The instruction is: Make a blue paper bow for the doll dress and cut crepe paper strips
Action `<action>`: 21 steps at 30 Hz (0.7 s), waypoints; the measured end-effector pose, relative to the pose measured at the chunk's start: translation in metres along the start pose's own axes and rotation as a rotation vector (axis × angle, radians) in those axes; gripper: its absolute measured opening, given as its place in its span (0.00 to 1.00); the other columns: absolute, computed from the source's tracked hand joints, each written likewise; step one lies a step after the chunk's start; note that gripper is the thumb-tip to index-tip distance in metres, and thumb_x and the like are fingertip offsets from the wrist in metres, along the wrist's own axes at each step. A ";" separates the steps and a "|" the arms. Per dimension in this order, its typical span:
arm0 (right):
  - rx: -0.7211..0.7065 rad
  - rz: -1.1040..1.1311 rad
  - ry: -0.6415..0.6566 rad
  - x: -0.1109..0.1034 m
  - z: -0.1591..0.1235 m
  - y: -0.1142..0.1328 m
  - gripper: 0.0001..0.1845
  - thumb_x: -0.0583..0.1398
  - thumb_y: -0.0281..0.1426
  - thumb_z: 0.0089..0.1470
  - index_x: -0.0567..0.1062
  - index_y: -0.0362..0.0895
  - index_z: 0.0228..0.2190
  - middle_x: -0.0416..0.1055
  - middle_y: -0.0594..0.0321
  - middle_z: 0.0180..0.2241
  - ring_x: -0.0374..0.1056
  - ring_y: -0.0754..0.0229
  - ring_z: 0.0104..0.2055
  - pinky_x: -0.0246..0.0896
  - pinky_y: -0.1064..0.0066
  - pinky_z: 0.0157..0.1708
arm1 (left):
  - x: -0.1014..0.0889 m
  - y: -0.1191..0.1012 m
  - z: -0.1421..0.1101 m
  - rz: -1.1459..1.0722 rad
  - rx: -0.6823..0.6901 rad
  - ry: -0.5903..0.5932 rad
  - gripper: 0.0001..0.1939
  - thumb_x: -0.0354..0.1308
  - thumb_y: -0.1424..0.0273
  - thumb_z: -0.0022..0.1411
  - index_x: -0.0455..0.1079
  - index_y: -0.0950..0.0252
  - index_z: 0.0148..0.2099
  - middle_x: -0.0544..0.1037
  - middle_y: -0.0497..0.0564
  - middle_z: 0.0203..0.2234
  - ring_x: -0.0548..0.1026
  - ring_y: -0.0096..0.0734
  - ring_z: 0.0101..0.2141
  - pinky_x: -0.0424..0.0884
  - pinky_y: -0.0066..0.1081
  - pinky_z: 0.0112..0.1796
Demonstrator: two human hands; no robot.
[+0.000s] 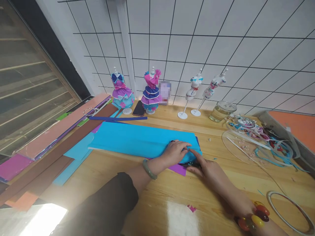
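Observation:
A long bright blue sheet (130, 137), like paper or thin fabric, lies across the table in front of me. Near its right end my left hand (176, 151) holds it down, fingers bent and thumb close to the index finger. My right hand (208, 168) is closed around dark scissors (192, 164) at the sheet's lower right edge, its index finger reaching to the left fingertips. The blades are partly hidden by the sheet and fingers. From under the sheet shows a purple piece (179, 169).
Strips of brown sheet (56, 147) and other colours lie left. Behind stand two dressed mini mannequins (122, 88), a phone (139, 108), two barer mannequins (196, 86) and a glass jar (222, 110). Tangled ribbons (265, 137) lie right, above a ring (290, 211).

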State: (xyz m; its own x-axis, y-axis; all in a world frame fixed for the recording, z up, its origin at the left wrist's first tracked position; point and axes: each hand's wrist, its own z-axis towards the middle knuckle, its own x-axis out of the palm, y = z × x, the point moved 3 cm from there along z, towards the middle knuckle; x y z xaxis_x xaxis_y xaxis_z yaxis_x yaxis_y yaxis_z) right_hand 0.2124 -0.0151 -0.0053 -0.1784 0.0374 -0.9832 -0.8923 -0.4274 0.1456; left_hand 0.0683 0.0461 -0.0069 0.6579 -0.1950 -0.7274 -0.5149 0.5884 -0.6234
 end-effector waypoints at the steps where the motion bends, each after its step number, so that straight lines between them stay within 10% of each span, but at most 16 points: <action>1: 0.009 0.012 0.004 0.000 -0.001 0.000 0.35 0.48 0.49 0.55 0.55 0.38 0.56 0.75 0.59 0.24 0.73 0.53 0.25 0.62 0.69 0.22 | -0.002 0.000 0.000 -0.006 0.009 0.021 0.14 0.49 0.74 0.61 0.67 0.62 0.49 0.75 0.47 0.42 0.69 0.31 0.44 0.62 0.32 0.47; 10: 0.096 0.091 0.103 -0.001 -0.007 0.000 0.36 0.48 0.49 0.55 0.53 0.38 0.57 0.75 0.57 0.27 0.73 0.53 0.29 0.63 0.67 0.26 | -0.039 0.012 -0.005 0.112 0.230 0.219 0.14 0.50 0.68 0.62 0.66 0.62 0.51 0.72 0.51 0.45 0.67 0.33 0.47 0.59 0.34 0.50; 21: 0.118 0.134 0.159 -0.003 -0.004 0.003 0.35 0.49 0.48 0.55 0.50 0.42 0.58 0.76 0.56 0.33 0.73 0.51 0.35 0.64 0.65 0.31 | -0.048 0.043 -0.038 0.304 0.365 0.195 0.19 0.47 0.56 0.62 0.68 0.56 0.51 0.64 0.50 0.55 0.54 0.41 0.58 0.56 0.40 0.54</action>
State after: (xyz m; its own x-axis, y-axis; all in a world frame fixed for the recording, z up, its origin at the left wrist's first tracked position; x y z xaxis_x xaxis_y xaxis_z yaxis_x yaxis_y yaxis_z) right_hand 0.2123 -0.0204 -0.0022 -0.2393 -0.1598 -0.9577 -0.9089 -0.3102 0.2789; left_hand -0.0062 0.0507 -0.0099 0.3759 -0.0947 -0.9218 -0.4184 0.8703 -0.2600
